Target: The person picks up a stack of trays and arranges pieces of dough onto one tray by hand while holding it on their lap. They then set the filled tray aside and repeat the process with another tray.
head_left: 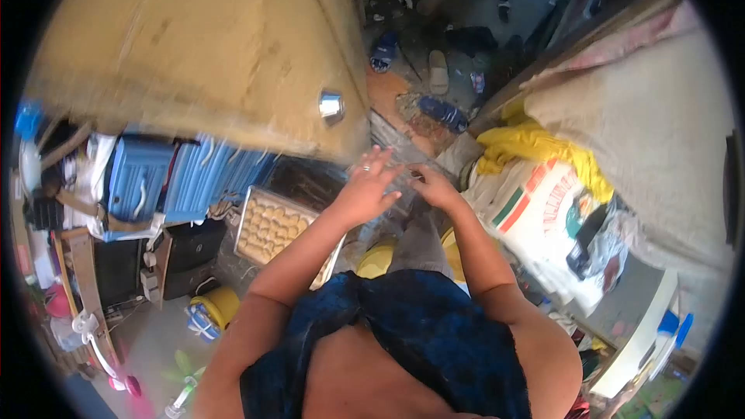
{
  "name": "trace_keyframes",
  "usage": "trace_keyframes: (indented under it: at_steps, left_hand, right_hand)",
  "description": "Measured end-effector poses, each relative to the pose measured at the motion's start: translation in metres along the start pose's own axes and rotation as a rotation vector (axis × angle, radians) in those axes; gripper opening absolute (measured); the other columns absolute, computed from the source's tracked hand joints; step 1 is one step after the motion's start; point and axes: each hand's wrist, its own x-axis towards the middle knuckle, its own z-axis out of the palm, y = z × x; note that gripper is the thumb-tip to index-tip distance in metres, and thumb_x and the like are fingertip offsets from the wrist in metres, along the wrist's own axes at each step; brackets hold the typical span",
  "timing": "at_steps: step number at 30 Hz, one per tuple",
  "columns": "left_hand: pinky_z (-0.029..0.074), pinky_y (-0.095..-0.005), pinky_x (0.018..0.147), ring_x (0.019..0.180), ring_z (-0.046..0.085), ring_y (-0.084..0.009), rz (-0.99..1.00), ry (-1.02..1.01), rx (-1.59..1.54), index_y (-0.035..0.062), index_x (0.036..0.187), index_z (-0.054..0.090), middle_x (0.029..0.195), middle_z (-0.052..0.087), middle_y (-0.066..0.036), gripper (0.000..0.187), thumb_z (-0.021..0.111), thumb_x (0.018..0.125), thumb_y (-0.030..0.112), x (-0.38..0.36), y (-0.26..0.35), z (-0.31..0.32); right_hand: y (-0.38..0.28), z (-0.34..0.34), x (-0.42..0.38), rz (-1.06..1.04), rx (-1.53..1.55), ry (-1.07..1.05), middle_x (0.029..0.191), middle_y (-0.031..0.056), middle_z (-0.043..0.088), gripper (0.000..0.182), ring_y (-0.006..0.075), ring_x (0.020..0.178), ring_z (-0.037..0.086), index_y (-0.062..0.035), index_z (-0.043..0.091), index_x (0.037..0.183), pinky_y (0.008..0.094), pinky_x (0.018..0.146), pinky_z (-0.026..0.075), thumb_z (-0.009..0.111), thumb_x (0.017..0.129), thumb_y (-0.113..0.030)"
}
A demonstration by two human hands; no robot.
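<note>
My left hand point(372, 184) is held out before my body with its fingers spread and nothing in it; a ring shows on one finger. Close beside it, my right hand point(434, 187) has loosely bent fingers that stand apart, with no object visible in them. Left of my left forearm lies a tray point(239, 226) with several rows of small, round, pale pieces; the forearm hides part of it. A yellow door point(233, 46) with a shiny metal knob point(331, 107) stands just beyond my left hand.
Slippers point(438, 72) lie on the floor past the doorway. A printed white sack point(543, 213) and a yellow cloth point(535, 147) are at the right. Blue drawers point(140, 178), black speakers point(194, 252) and a yellow bucket point(225, 306) stand at the left.
</note>
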Motion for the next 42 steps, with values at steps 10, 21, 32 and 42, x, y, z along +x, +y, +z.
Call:
trace_keyframes:
  at_steps: [10, 21, 32, 42]
  left_hand:
    - [0.033, -0.0404, 0.102, 0.125, 0.038, -0.0351, -0.360, 0.133, -0.178, 0.0070, 0.129, 0.046, 0.135, 0.041, -0.021, 0.050, 0.060, 0.084, 0.025, 0.114, 0.002, -0.068]
    - [0.035, -0.0376, 0.099, 0.118, 0.047, -0.0317, -0.578, 0.008, -0.564, 0.0043, 0.126, 0.049, 0.124, 0.050, -0.021, 0.050, 0.061, 0.085, 0.031, 0.109, -0.015, -0.074]
    - [0.046, -0.0355, 0.085, 0.095, 0.057, -0.0211, -0.863, 0.779, -1.395, 0.0002, 0.117, 0.051, 0.106, 0.058, -0.013, 0.036, 0.051, 0.092, 0.026, 0.207, -0.046, -0.128]
    - [0.039, -0.0350, 0.096, 0.116, 0.048, -0.0247, -0.623, 0.322, -1.127, -0.0019, 0.129, 0.043, 0.126, 0.050, -0.016, 0.045, 0.051, 0.092, 0.021, 0.526, -0.129, -0.210]
  right_hand:
    - [0.002, -0.204, 0.064, 0.012, 0.114, 0.096, 0.108, 0.0135, 0.059, 0.044, 0.0195, 0.098, 0.056, 0.0008, 0.050, 0.120, 0.0301, 0.087, 0.043, 0.061, 0.085, -0.024]
    - [-0.035, -0.293, 0.172, 0.148, 0.359, 0.040, 0.105, 0.0046, 0.058, 0.041, 0.0126, 0.094, 0.055, -0.0031, 0.050, 0.123, 0.0271, 0.082, 0.043, 0.060, 0.086, -0.020]
    - [0.069, -0.360, 0.349, 0.472, 0.562, 0.226, 0.092, 0.0029, 0.059, 0.036, 0.0129, 0.075, 0.057, -0.0120, 0.057, 0.113, 0.0276, 0.058, 0.043, 0.063, 0.083, -0.030]
    - [-0.018, -0.468, 0.450, 0.371, 0.789, 0.188, 0.098, 0.0052, 0.062, 0.044, 0.0150, 0.076, 0.060, -0.0060, 0.050, 0.122, 0.0305, 0.063, 0.049, 0.060, 0.086, -0.028]
